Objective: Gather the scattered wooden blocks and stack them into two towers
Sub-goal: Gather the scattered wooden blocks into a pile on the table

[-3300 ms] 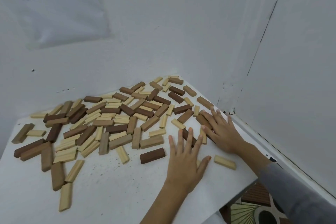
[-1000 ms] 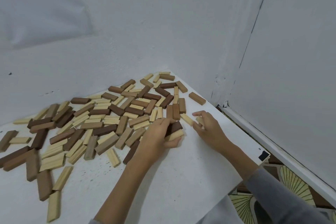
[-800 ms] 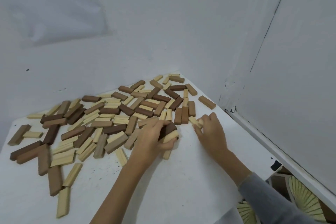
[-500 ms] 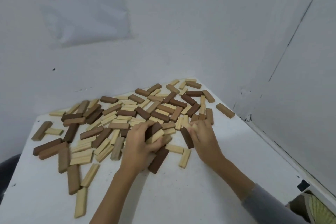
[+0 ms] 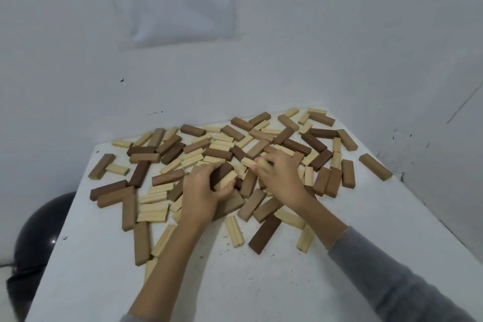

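Wooden blocks (image 5: 219,150) (unstacked): left hand (image 5: 202,191) clutches several.

We are looking at wooden blocks (image 5: 236,157) with a matt, unvarnished finish — pale ones showing grooved grain, darker ones smoother. They are lying on a white table (image 5: 261,290) whose matt top is looking speckled with dark crumbs. A grey knit cloth sleeve (image 5: 392,282) is covering the right forearm. On the matt wall a creased paper sheet (image 5: 177,0) is hanging — a glossy black ball-like object (image 5: 36,232) is sitting below.
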Tool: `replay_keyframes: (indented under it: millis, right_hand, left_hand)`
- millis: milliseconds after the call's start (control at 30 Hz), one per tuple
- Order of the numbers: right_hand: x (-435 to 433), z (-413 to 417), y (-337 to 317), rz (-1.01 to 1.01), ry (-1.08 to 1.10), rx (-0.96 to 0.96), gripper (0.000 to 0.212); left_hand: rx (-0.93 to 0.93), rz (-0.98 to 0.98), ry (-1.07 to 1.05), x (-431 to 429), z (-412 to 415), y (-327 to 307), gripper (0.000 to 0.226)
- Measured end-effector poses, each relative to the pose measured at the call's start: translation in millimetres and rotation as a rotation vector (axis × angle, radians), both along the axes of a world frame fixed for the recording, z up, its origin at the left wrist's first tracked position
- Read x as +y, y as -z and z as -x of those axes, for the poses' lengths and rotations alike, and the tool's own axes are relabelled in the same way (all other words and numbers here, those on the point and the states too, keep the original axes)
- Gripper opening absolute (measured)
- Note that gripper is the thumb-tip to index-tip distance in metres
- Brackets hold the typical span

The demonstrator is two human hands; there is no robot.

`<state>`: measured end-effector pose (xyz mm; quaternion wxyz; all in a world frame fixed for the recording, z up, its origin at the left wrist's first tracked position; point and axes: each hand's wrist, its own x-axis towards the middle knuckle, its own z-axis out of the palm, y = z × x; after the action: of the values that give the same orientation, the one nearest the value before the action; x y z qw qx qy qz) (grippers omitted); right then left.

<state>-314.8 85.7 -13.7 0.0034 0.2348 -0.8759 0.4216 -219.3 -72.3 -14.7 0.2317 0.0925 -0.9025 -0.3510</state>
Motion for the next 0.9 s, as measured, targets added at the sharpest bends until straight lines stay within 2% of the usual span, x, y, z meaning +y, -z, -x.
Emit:
replay_keyframes:
  millis: [200, 333, 433, 533, 633, 700, 800, 900]
  right_hand:
    - [-21.0, 18.0, 4.1, -0.029, 0.016, 0.062, 0.038]
    - [-33.0, 26.4, 8.1, -0.030, 0.017, 0.081, 0.025]
    - [-41.0, 31.8, 4.9, -0.047, -0.021, 0.098, 0.029]
    - [-45.7, 36.6, 2.3, -0.039, -0.053, 0.064, 0.017]
    - [-43.1, 39.0, 4.4, -0.029, -0.080, -0.007, 0.034]
    - [-38.3, 38.7, 6.6, -0.021, -0.099, -0.025, 0.038]
    - [-24.0, 31.5, 0.0, 0.008, -0.176, -0.026, 0.033]
    - [-5.4, 21.8, -15.8, 0.002, -0.345, -0.030, 0.019]
  left_hand:
    - [-0.007, 0.027, 0.001, -9.1, 15.5, -2.9, 0.031]
    - [-0.040, 0.020, 0.015, -14.8, 22.5, 1.0, 0.034]
    - [-0.057, 0.016, 0.015, -20.7, 28.7, 3.7, 0.041]
    - [-0.078, 0.038, 0.017, -26.2, 34.6, 7.9, 0.044]
    - [-0.088, 0.059, 0.028, -26.8, 34.0, 10.1, 0.044]
    - [-0.066, 0.054, 0.031, -26.0, 28.6, 9.1, 0.046]
    - [-0.028, 0.077, 0.098, -25.8, 16.4, 4.2, 0.046]
    - [-0.091, 0.096, 0.236, -26.4, -0.9, -3.5, 0.050]
